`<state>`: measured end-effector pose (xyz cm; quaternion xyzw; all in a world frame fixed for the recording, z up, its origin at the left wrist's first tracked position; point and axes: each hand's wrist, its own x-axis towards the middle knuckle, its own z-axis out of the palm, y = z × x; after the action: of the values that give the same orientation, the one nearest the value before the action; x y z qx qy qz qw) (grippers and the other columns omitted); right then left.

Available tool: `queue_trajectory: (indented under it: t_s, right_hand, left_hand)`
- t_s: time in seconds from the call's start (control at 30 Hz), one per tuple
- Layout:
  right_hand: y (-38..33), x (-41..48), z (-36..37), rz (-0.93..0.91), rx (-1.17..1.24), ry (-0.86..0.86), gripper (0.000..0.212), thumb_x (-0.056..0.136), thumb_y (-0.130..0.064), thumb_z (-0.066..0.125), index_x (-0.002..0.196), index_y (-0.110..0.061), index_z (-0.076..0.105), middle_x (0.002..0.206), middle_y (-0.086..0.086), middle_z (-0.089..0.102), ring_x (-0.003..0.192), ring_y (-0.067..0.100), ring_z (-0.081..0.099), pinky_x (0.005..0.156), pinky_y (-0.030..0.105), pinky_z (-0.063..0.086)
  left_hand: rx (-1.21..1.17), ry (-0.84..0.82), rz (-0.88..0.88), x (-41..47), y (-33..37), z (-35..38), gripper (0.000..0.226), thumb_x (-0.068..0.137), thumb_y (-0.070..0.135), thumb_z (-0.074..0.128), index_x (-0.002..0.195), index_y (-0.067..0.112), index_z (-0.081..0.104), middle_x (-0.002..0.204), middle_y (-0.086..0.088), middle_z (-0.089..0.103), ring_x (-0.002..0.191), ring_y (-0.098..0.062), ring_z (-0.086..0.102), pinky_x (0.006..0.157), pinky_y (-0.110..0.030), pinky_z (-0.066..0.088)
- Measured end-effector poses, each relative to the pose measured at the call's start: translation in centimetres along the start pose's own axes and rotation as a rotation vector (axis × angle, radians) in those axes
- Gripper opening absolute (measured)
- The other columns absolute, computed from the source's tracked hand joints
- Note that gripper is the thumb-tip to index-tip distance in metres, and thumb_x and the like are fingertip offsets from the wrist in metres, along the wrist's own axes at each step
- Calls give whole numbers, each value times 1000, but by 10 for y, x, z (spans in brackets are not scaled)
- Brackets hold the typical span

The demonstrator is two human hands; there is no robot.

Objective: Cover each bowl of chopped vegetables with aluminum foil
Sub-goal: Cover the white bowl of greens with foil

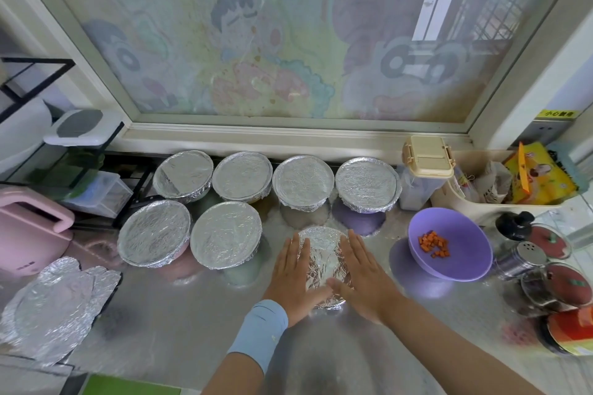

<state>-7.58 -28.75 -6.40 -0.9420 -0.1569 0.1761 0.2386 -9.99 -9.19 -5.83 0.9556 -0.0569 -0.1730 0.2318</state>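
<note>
A bowl wrapped in crinkled aluminium foil (324, 261) sits at the centre front of the steel counter. My left hand (293, 277) presses flat on its left side and my right hand (364, 276) on its right side, fingers straight. Several foil-covered bowls stand behind and to the left, one of them at the back (242, 176), another nearer (226, 234). To the right, a purple bowl (455, 261) lies uncovered with diced carrot (433, 244) inside. A stack of loose foil sheets (53, 308) lies at the front left.
A pink appliance (30, 231) stands at the left. On the right are spice jars (558, 285), a shaker (526, 258), a beige lidded container (428, 159) and a tray of packets (536, 179). A window sill (288, 135) runs behind the bowls.
</note>
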Motion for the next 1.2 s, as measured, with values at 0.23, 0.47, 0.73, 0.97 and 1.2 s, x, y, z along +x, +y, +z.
queue_trajectory:
  t_s: [0.23, 0.47, 0.73, 0.97, 1.2]
  right_hand:
    - [-2, 9, 22, 226, 494, 79, 79, 93, -55, 39, 154, -38, -8, 154, -33, -13, 148, 17, 21, 115, 47, 34]
    - [3, 13, -3, 441, 549, 261, 43, 101, -24, 44, 144, -19, 46, 145, -3, 47, 131, 15, 45, 107, 24, 29]
    - [-4, 19, -24, 561, 421, 180, 17, 89, -18, 49, 84, -24, 64, 86, -7, 68, 85, 16, 60, 72, 27, 44]
    - [-6, 17, -32, 605, 148, -27, 35, 80, -35, 42, 106, -20, 60, 114, 2, 64, 102, 27, 61, 88, 35, 49]
    - [-21, 38, -33, 348, 404, -65, 46, 89, -10, 43, 132, -25, 50, 132, -2, 59, 116, 21, 54, 98, 29, 39]
  left_hand:
    - [-490, 328, -250, 9, 9, 22, 58, 105, 39, 27, 157, 24, 8, 164, 12, 1, 149, -2, 0, 118, -19, 4]
    - [-688, 653, -471, -8, 2, -1, 27, 101, 17, 41, 120, 16, 60, 116, 8, 51, 111, -10, 45, 98, -23, 30]
    - [-749, 410, -590, 7, 16, -26, 31, 99, 20, 38, 114, 13, 65, 119, -4, 63, 110, -27, 55, 97, -38, 41]
    - [-859, 456, -722, 13, 10, -36, 44, 101, 23, 36, 143, 17, 48, 150, -4, 44, 136, -27, 41, 113, -37, 28]
    - [-1339, 401, -975, 6, 24, 16, 59, 89, 46, 43, 142, 20, 41, 140, -12, 51, 122, -36, 52, 107, -49, 40]
